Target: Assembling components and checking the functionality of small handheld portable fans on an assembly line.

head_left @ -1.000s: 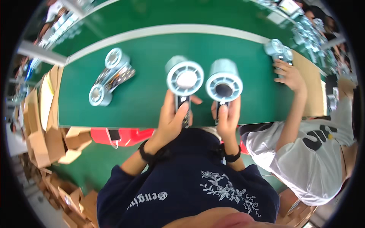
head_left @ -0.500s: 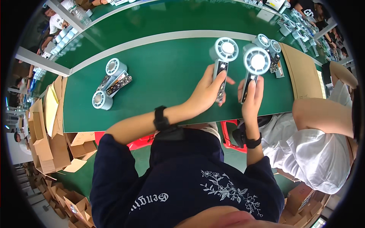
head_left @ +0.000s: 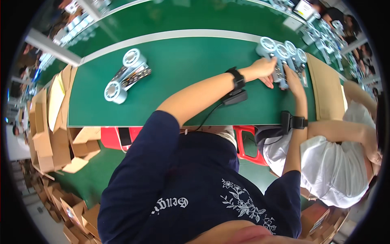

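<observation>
Two fans (head_left: 267,43) clamped in left hand (head_left: 264,69) and right hand (head_left: 294,81); white lettering (head_left: 174,203) on navy shirt (head_left: 142,175)

Left hand (head_left: 262,69) and right hand (head_left: 294,79) over right part of table (head_left: 187,81), fingers among handles of four-fan row (head_left: 281,51). Fan heads just beyond fingers, side by side. Fan pair (head_left: 130,77) well left of fingers, on table. Cardboard sheet (head_left: 326,87) right of fingers, at table's end. Rail (head_left: 183,35) beyond fingers. Open cartons (head_left: 44,142) far left of fingers, beside table.
</observation>
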`<state>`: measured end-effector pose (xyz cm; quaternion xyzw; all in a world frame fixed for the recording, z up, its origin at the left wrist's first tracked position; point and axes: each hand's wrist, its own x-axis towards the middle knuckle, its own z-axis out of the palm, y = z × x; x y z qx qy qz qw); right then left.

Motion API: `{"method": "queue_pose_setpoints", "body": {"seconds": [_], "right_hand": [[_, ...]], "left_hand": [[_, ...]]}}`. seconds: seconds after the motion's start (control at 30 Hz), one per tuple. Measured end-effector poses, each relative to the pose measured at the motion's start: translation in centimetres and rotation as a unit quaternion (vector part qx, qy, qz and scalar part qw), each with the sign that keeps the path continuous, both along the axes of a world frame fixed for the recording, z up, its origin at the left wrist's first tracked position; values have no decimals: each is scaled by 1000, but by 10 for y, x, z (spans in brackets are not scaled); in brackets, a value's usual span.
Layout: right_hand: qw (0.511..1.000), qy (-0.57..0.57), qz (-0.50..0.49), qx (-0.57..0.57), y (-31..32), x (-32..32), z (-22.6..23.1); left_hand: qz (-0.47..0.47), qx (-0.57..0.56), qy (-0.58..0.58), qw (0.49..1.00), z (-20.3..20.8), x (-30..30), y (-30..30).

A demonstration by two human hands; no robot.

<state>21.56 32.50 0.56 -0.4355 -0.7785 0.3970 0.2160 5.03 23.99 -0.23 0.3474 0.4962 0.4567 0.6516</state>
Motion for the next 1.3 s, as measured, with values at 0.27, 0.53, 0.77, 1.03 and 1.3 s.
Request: {"method": "queue_pose_setpoints", "body": {"seconds": [0.27, 0.53, 0.77, 1.03, 1.3], "right_hand": [[949, -73, 217, 217, -128, -90, 104], [813, 110, 497, 284, -215, -279, 68], [734, 58, 518, 435, -257, -368, 37], [724, -13, 534, 437, -189, -360, 45], [798, 120, 462, 367, -151, -291, 50]], "left_hand": [[51, 216, 667, 711, 39, -56, -174], [213, -27, 887, 410, 38, -142, -341], [195, 22, 887, 417, 25, -187, -372], [189, 184, 794, 548, 38, -188, -404], [450, -90, 533, 711, 15, -147, -410]]}}
